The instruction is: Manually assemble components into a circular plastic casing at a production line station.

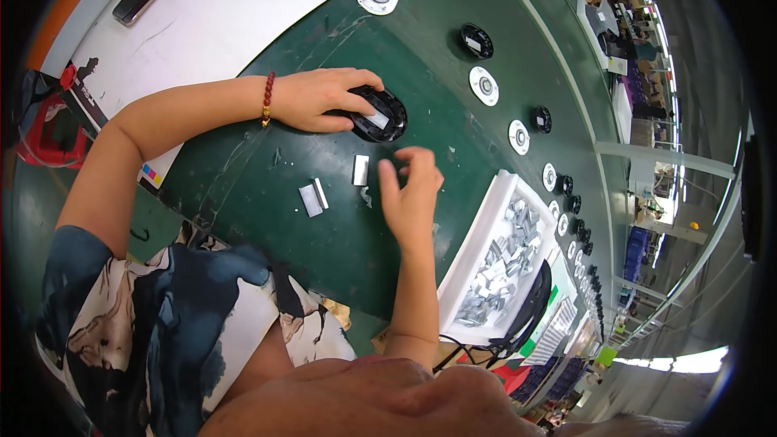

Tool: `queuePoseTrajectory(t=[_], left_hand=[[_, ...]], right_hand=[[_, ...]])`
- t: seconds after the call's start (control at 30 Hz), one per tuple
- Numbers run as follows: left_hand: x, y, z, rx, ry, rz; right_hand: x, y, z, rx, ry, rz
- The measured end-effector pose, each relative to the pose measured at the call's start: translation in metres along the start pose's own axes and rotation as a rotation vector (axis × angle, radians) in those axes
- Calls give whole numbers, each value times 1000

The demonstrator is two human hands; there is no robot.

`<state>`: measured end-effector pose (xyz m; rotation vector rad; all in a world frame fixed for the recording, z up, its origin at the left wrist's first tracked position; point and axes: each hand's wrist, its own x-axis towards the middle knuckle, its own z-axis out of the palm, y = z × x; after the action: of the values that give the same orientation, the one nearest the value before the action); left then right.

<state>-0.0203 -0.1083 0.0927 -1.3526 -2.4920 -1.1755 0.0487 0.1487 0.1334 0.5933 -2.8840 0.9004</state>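
Observation:
My left hand (324,99), with a red bead bracelet at its wrist, holds a black oval plastic housing (393,106) down on the green tabletop. Its fingers reach over the housing's rim, and a flat silvery block (377,119) lies inside. Just below, my right hand (413,194) hovers with thumb and fingers apart and nothing visible between them. Beside it on the table is a small silvery rectangular block (361,170). Further left lie another silvery block (310,201) and a thin silvery strip (321,193).
A white bin (469,263) of many silvery blocks stands right of my right arm, with a black cable (530,311) over its near end. Along the far side runs a line of white discs (484,86) and black housings (477,40). A white sheet (235,0) lies at upper left.

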Motion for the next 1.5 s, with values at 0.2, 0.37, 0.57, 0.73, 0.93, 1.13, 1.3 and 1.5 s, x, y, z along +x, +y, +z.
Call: queuePoseTrajectory(t=[0.2,0.37,0.57,0.73,0.93,1.13,1.3,1.5], left_hand=[[13,-1,6,-59,59,-77],[32,-15,11,-132,77,-79],[97,-78,-9,21,236,-207],[167,-138,4,222,363,-320],[183,-167,13,471,424,-347],[157,-185,-37,768,575,-565],[116,-215,-48,885,626,-438],[78,-133,-51,461,495,-85]], right_hand=[[-26,-7,3,-127,-34,-72],[-29,5,8,-94,-33,-71],[-25,-5,26,-81,70,-70],[-28,-2,23,-33,88,-66],[-28,3,28,-33,71,-40],[-26,7,26,2,82,-32],[-22,7,33,26,102,-37],[-20,15,34,26,152,21]])
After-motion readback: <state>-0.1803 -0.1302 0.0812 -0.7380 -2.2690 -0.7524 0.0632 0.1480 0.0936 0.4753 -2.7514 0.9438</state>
